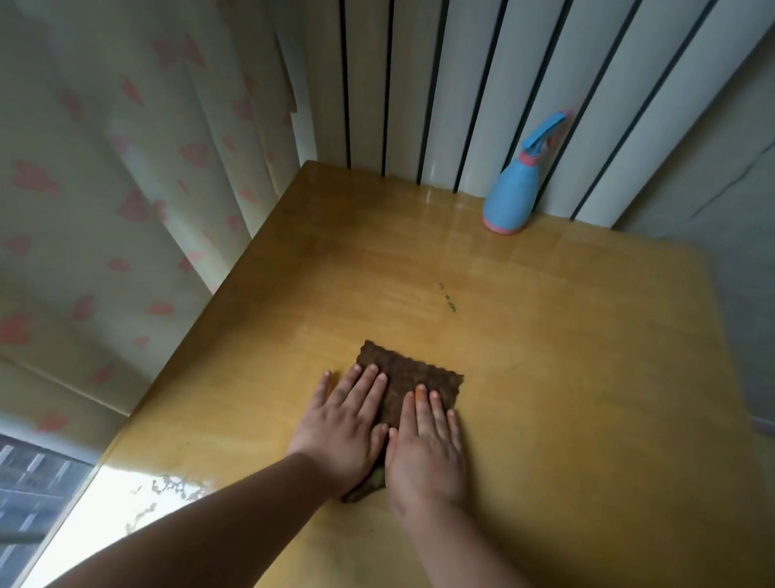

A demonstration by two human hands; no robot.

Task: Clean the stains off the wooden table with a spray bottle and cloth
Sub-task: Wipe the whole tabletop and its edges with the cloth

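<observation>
A brown cloth (409, 374) lies flat on the wooden table (579, 381) near its middle. My left hand (343, 426) and my right hand (429, 443) lie side by side on the cloth, fingers straight, pressing it down. Small green stain spots (448, 299) mark the wood a short way beyond the cloth. A blue spray bottle (514, 192) with pink trim stands upright at the table's far edge, apart from both hands.
A curtain (105, 175) with pink hearts hangs along the table's left side. Vertical white panels (464, 89) back the far edge. A grey wall (766, 233) lies to the right. A bright glare patch (133, 501) sits at the near left corner.
</observation>
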